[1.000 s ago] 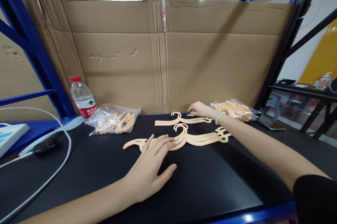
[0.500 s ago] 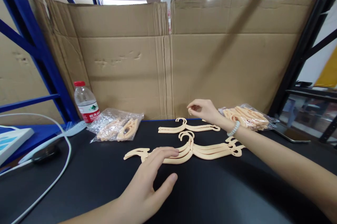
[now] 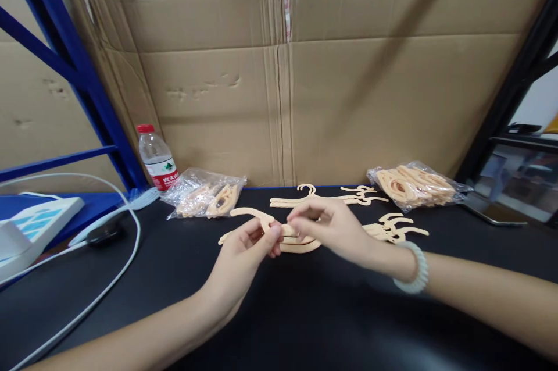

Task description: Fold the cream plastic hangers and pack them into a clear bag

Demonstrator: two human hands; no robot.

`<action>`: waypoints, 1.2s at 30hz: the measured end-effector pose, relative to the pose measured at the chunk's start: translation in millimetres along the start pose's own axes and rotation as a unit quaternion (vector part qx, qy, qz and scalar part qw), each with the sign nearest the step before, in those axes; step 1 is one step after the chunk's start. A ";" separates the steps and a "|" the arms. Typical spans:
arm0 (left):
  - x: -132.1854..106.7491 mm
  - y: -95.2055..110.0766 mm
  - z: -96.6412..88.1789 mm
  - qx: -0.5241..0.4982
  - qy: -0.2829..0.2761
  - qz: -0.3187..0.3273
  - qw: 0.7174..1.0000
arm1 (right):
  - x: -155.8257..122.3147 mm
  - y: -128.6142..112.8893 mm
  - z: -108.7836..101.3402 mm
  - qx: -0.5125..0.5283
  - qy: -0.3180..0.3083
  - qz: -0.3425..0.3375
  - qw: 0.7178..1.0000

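Observation:
My left hand [image 3: 244, 254] pinches a beige plastic hanger [image 3: 250, 213], whose curved end arm sticks up to the left of the fingers. My right hand [image 3: 331, 228] has its fingertips closed at the other side of that part, close to my left fingers; what they hold is hidden. Beneath and behind both hands lie several more beige hangers [image 3: 300, 248] in a stack, their hooks covered by my right hand. Farther back, a second small group of beige hangers [image 3: 283, 202] lies flat with hooks pointing up.
A clear bag of beige parts [image 3: 204, 193] lies back left, beside a red-capped water bottle [image 3: 159, 161]. Another bag of beige parts [image 3: 416, 185] is back right, near a flat dark tablet-like object [image 3: 492, 215]. A white cable [image 3: 138, 231] loops at left. Cardboard [image 3: 209, 97] walls the back.
My right hand has come down and toward me from the back, meeting my left. My left hand has closed on a hanger and lifted its end. The view has shifted slightly.

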State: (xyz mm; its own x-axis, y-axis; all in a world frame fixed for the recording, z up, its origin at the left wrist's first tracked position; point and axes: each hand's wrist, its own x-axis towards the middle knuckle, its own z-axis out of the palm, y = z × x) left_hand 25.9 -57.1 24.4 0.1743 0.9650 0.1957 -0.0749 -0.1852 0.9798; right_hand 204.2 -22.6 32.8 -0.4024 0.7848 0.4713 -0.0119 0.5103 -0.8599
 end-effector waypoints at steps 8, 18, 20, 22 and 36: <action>12.4 -7.2 -10.3 -0.034 -0.015 0.015 0.999 | 42.7 54.0 -97.9 -0.444 -0.047 0.047 0.893; 10.2 -6.2 -8.6 -0.007 0.006 0.014 1.000 | 30.6 81.8 -110.8 -0.478 -0.019 0.043 0.877; 11.8 -7.4 -11.3 -0.014 0.017 0.010 1.000 | 30.3 71.2 -110.7 -0.471 0.012 0.036 0.881; 13.5 -8.8 -14.3 -0.020 0.022 0.007 1.000 | 27.2 57.6 -109.5 -0.440 0.038 0.013 0.897; 15.1 -8.8 -13.0 -0.124 -0.018 0.009 0.992 | -46.1 3.0 -90.7 -0.364 0.070 -0.100 0.923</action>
State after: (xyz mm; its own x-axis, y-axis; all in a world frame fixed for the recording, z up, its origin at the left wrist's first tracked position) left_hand 16.5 -38.5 18.3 0.2051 0.9538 0.2197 -0.3174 -0.1475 0.9367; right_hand 305.7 -25.4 26.3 -0.3354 0.6617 0.6706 0.5664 0.7104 -0.4177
